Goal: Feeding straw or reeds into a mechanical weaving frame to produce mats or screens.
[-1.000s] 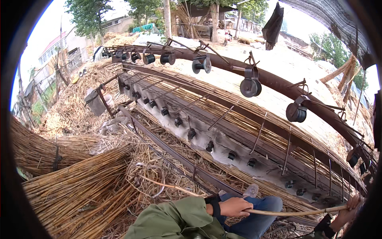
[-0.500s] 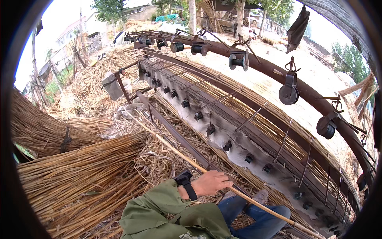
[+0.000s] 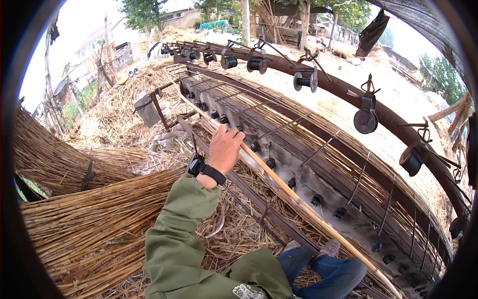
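Long, pale-yellow reed stalk (image 3: 312, 214) runs slantwise from near the far left end of the brown metal frame (image 3: 279, 130) down to the lower right rim of the view, where its near end passes out of sight. It lies between the front edge of the frame and a lower brown metal rail (image 3: 279, 219), roughly in line with both. The bare left hand (image 3: 224, 149) is closed over the stalk toward its far part, back of the hand upward, fingers bent around it. A black wristband with a boxy device (image 3: 198, 166) sits below that hand, at the end of an olive-green sleeve (image 3: 181, 214). The right hand is out of view, so I cannot tell how its fingers stand.

Just beyond the stalk, a row of small black bobbins (image 3: 270, 163) sits along the frame's grey front face, the closest tight room here. Thin metal prongs (image 3: 321, 149) slant up above them. Higher still, a curved rusty-brown pipe (image 3: 343, 89) carries hanging dark spools (image 3: 366, 120), with open air between it and the hand. On the near side, loose straw (image 3: 234, 239) borders the rail, and golden reed bundles (image 3: 104, 214) bound the space at left.
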A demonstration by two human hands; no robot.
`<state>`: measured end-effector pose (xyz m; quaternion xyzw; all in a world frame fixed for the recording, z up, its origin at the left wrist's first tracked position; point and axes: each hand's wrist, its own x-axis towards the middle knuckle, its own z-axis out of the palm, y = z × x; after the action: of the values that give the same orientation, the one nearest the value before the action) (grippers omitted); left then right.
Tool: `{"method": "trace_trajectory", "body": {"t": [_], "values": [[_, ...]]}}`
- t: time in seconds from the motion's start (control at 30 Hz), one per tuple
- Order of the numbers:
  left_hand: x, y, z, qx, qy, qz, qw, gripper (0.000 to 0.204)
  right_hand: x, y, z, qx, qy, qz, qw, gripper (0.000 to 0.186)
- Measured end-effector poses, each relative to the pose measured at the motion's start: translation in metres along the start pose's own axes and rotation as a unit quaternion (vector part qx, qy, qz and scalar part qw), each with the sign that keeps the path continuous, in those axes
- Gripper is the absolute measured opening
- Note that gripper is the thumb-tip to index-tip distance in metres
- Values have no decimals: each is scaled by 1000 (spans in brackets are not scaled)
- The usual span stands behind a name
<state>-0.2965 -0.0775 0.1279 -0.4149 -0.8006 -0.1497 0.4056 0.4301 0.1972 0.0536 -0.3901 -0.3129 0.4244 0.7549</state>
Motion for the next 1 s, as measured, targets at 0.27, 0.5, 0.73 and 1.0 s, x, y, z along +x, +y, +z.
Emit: {"method": "trace_trajectory", "body": {"t": [0.27, 0.5, 0.73, 1.0], "values": [[31, 97, 19, -93, 8, 82, 992, 16, -183, 53, 231, 149, -111, 199, 962, 40], [30, 120, -15, -150, 12, 121, 981, 20, -139, 83, 203, 167, -223, 243, 929, 29], [37, 128, -7, -163, 12, 144, 976, 21, -142, 91, 186, 113, -160, 266, 944, 31], [23, 125, 24, -162, -19, 125, 979, 20, -193, 102, 207, 162, -260, 248, 919, 33]]}}
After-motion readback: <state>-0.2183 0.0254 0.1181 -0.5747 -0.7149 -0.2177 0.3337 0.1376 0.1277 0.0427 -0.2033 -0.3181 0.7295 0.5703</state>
